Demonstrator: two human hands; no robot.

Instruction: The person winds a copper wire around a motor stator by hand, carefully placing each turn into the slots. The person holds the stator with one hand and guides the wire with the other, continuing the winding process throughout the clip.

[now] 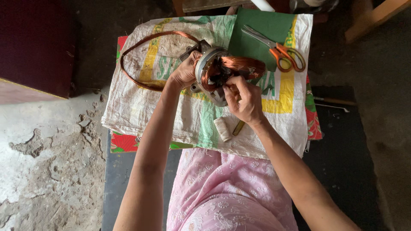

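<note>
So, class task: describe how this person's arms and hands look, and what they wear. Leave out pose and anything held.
Both arms are bare from the frame edge to the wrist: no sleeves show. The left hand and right hand wear no gloves, and no rings, bangles or watch can be seen. Below them the person wears a pink garment with a white floral pattern.

Cracked concrete floor (47, 167), dim light
</note>
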